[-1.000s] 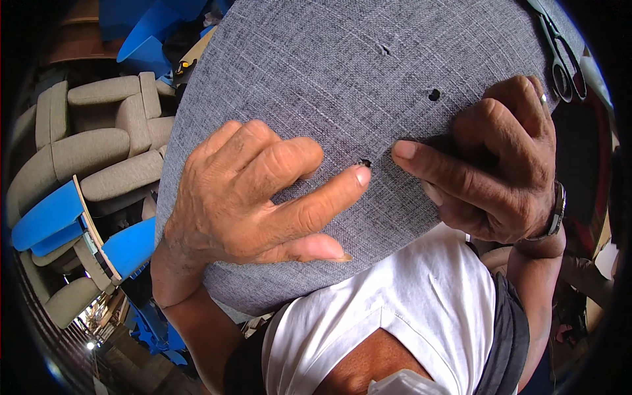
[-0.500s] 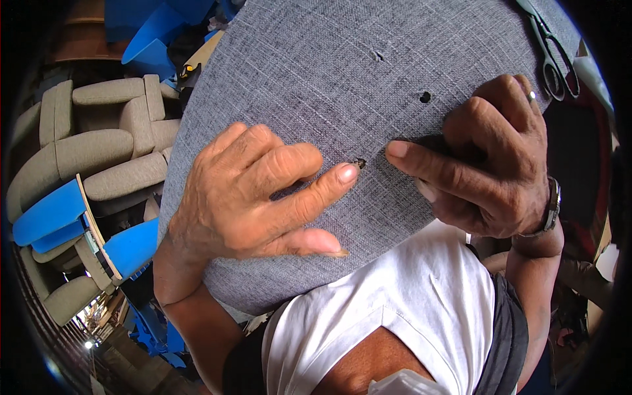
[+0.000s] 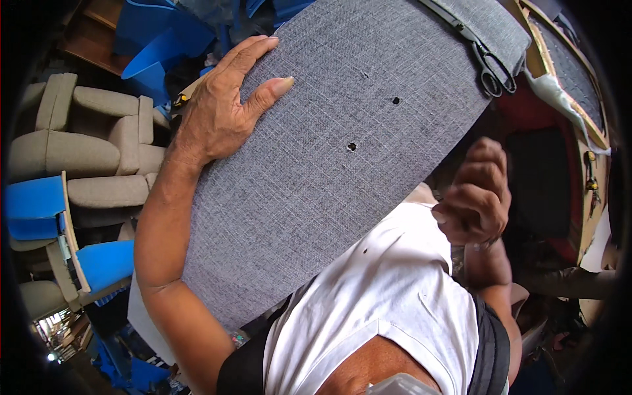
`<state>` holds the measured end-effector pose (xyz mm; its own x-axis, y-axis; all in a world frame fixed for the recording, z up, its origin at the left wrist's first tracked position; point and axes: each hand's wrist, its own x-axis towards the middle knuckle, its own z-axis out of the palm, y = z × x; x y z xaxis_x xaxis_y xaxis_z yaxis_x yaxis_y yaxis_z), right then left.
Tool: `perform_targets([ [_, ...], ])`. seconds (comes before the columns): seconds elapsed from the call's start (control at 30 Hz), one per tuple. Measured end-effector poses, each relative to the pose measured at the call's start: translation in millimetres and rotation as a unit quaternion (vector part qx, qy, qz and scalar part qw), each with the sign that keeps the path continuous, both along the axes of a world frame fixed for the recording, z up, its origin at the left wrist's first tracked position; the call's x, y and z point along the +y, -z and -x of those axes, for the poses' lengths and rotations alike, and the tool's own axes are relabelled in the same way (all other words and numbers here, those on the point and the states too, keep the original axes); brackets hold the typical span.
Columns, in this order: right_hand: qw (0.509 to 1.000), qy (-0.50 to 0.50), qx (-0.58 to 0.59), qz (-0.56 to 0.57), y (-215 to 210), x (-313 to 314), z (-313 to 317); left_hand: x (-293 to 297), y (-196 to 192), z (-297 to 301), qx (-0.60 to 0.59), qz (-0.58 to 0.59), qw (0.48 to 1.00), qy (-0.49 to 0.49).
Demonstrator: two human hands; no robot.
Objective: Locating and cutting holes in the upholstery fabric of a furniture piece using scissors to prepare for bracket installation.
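Note:
A large grey fabric-covered panel [image 3: 309,197] lies before me, slanting across my lap. Two small holes show in its cloth: a dark hole [image 3: 395,101] and, nearer to me, a frayed hole [image 3: 352,147]. Farther up is a small pulled spot [image 3: 365,75]. My left hand [image 3: 224,105] rests open on the panel's left edge, thumb spread from the fingers. Off the panel's right edge, my right hand [image 3: 475,194] is in the air with fingers curled closed, slightly blurred; whatever it may hold is hidden. Black-handled scissors [image 3: 494,72] lie at the panel's far right.
Beige upholstered seat pieces [image 3: 85,155] are piled at left, beside blue curved panels [image 3: 99,263]. More blue sheets [image 3: 148,62] stand at the far left. To the right are a wooden frame [image 3: 589,197] and white cloth [image 3: 559,99]. A tiny dark speck [image 3: 365,251] shows against my white shirt.
My left hand has moved from beside the nearer hole to the panel's left edge. My right hand has left the cloth, going right and toward me. The panel and scissors sit farther left in view.

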<state>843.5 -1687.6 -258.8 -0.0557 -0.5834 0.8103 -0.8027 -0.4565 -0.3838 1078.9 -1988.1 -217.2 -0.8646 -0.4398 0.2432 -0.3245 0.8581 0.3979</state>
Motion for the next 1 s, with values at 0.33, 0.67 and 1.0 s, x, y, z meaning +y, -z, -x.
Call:
perform_targets([
  [0.33, 0.785, 0.021, -0.232, -0.574, 118, 112, -9, 12, -16, -2, 0.004, -0.078, 0.997, -0.024],
  [0.67, 0.771, 0.123, -0.139, -0.609, 181, 215, 49, 29, -37, 32, -0.140, 0.318, 0.928, -0.133],
  [1.0, 0.699, 0.171, -0.238, -0.652, 340, 404, 209, 300, -72, 247, 0.029, -0.116, 0.970, 0.211],
])
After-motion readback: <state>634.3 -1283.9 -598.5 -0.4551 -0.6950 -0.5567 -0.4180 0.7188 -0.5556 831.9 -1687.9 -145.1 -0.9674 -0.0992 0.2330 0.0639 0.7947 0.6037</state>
